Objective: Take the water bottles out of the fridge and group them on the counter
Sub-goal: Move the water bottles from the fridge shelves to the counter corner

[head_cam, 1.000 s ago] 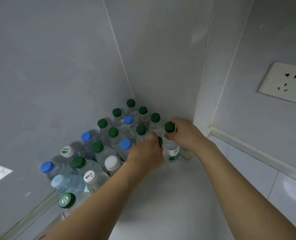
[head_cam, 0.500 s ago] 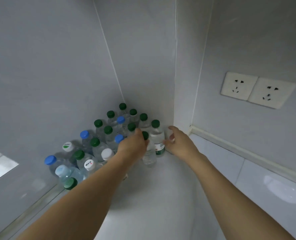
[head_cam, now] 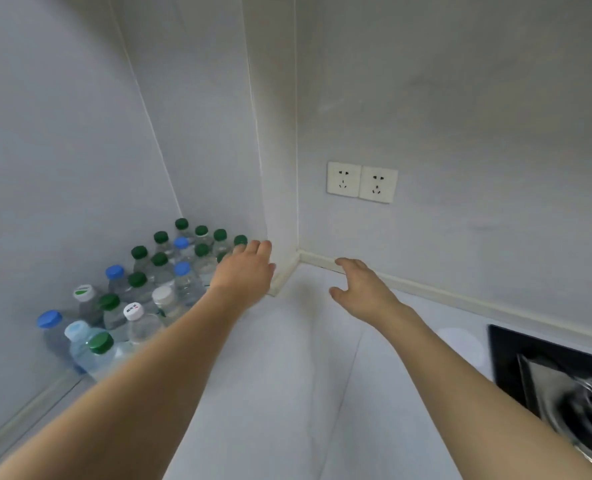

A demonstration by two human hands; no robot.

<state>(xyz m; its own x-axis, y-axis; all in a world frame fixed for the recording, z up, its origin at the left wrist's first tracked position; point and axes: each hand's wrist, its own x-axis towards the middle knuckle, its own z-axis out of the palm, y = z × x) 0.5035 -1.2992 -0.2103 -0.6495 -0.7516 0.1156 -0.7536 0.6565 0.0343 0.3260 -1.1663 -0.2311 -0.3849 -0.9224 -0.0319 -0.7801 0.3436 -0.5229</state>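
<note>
Both hands are empty: the left hand (head_cam: 244,270) hovers flat, fingers straight, just over the water bottles (head_cam: 156,282) clustered in the counter (head_cam: 287,375) corner; the right hand (head_cam: 362,289) floats loosely spread near the wall. Grouping looks largely done (the fridge is out of view, so any remaining bottles can't be judged).

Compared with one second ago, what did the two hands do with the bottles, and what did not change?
Both hands released the clear green-capped water bottles they were setting down. The left hand now hangs open beside the cluster of clear plastic water bottles; the right hand has drawn away to the right, open over the white counter. The cluster itself stayed in the corner, upright.
</note>
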